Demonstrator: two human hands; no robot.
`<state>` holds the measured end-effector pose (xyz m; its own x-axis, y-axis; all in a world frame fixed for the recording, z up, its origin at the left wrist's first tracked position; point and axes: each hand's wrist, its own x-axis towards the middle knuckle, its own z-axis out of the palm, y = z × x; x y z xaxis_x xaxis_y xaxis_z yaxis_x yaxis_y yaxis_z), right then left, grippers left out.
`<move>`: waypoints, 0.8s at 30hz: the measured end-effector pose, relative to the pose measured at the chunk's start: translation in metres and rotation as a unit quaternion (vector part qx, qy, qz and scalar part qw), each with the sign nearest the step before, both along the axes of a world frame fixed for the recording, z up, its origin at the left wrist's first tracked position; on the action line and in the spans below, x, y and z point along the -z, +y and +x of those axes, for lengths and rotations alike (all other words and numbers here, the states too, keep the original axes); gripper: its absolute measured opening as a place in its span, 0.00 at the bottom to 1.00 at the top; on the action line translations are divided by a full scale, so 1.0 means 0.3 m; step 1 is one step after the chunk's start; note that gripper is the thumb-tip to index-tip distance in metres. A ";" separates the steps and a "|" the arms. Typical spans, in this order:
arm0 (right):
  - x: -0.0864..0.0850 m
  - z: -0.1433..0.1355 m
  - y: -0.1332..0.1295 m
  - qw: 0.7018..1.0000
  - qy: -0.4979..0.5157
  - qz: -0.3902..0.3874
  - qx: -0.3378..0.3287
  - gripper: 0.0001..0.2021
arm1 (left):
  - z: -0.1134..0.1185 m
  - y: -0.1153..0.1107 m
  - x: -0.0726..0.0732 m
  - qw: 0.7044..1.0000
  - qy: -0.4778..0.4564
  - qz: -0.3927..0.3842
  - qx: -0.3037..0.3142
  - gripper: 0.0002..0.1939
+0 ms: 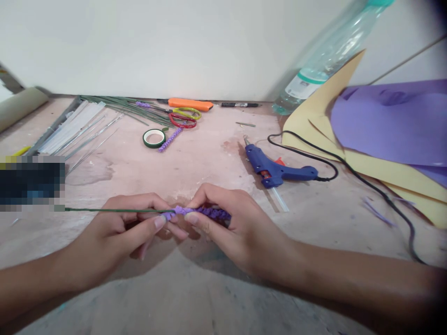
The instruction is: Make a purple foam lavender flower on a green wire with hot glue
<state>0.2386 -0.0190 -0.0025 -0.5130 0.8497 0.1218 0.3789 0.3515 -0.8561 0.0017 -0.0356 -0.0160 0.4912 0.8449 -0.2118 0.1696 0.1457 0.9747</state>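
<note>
Both hands pinch a purple paper flower spike [179, 211] wound around a thin green wire stem [115, 210], held level above the table. My left hand [136, 228] closes on its left end, thumb against the purple petals, and the bare stem runs out to the left past the fingers. My right hand [223, 218] grips the middle of the spike between thumb and forefinger; its darker, shaded right end lies under the palm. Beyond my right hand rests a blue hot glue gun [267, 165], with a clear glue stick [279, 199] poking from its back.
Green floral tape [154, 138], a finished purple spike [171, 140], scissors [182, 120], an orange cutter [190, 104] and a pen [240, 105] lie behind. Green wires [115, 104] and glue sticks [75, 123] sit left. Right are a bottle [314, 74], purple sheet [391, 125] and black cord [370, 181].
</note>
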 end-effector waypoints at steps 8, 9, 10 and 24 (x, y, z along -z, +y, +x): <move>-0.011 0.001 -0.001 1.000 -0.004 -0.020 -0.010 0.05 | 0.002 -0.003 -0.006 1.000 -0.017 -0.002 0.003 0.10; -0.016 0.001 -0.002 1.000 -0.007 -0.029 -0.011 0.04 | 0.000 -0.002 -0.005 1.000 -0.012 0.002 0.005 0.11; -0.021 0.002 -0.003 0.999 -0.008 -0.040 -0.015 0.04 | -0.002 0.000 -0.004 1.000 -0.003 0.007 0.006 0.11; -0.016 0.000 -0.004 0.999 0.019 -0.025 -0.015 0.11 | 0.022 -0.003 -0.031 1.000 -0.019 0.000 -0.013 0.12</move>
